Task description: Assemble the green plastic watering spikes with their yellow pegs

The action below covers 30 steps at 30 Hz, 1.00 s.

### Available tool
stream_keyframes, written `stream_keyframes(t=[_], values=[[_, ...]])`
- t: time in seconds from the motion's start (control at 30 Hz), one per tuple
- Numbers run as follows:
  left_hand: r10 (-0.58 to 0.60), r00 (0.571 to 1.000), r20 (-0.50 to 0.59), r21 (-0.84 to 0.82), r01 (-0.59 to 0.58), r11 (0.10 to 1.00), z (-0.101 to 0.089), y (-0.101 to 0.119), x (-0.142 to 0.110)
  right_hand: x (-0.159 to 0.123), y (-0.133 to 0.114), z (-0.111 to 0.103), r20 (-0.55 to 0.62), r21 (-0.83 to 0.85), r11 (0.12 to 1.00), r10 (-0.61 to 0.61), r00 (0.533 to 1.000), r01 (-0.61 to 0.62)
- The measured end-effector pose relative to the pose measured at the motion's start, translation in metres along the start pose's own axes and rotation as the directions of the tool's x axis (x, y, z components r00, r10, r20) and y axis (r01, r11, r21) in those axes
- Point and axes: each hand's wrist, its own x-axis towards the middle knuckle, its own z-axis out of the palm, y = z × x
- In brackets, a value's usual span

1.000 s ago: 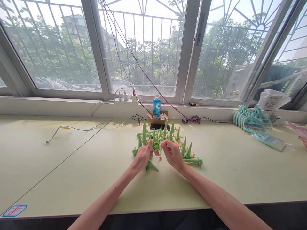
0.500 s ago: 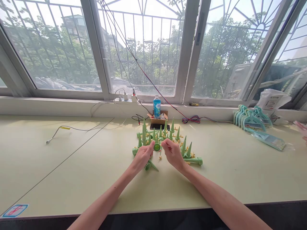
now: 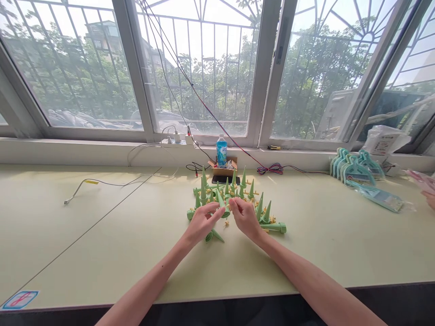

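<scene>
A green plant watering spike [image 3: 221,203] is held between the thumb and fingers of my left hand [image 3: 203,221], its point tilted up and away from me. My right hand [image 3: 245,218] pinches a small yellow valve [image 3: 229,206] against the side of that spike; my fingertips partly cover it. Several more green spikes [image 3: 203,188] stand or lie around both hands, many with yellow valves. Below my hands, one spike [image 3: 216,235] lies on its side. A loose yellow valve [image 3: 226,223] rests on the table between my wrists.
Behind the spikes are a dark phone [image 3: 225,180] and a cardboard box [image 3: 224,171] with a blue bottle [image 3: 221,151]. A coiled cable [image 3: 270,169] lies right of it. Mint-green dustpan-like items [image 3: 356,171] stand at right, near another person's hand [image 3: 429,198].
The spike in my left hand has turned from its round open end facing me to its point tilted upward. My left fingers have loosened. At far right, another person's hand has come into view.
</scene>
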Motion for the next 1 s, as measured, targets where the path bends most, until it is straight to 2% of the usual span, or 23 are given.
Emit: stream_keyframes(t=[0.3, 0.57, 0.83, 1.0], values=[[0.075, 0.997, 0.022, 0.005, -0.076, 0.997, 0.002, -0.005, 0.000, 0.000, 0.004, 0.000, 0.034, -0.025, 1.000, 0.021, 0.999, -0.020], [0.175, 0.985, -0.007, 0.061, -0.174, 0.983, 0.004, -0.010, 0.000, 0.001, 0.006, 0.001, 0.036, -0.018, 0.999, 0.049, 0.998, -0.048], [0.195, 0.980, -0.038, 0.108, -0.190, 0.976, 0.005, -0.014, 0.003, 0.001, 0.006, 0.002, 0.037, -0.014, 0.999, 0.036, 0.999, -0.036], [0.165, 0.983, -0.084, 0.127, -0.154, 0.980, 0.005, -0.015, 0.003, 0.000, 0.009, 0.006, 0.022, -0.041, 0.999, 0.013, 1.000, -0.012]])
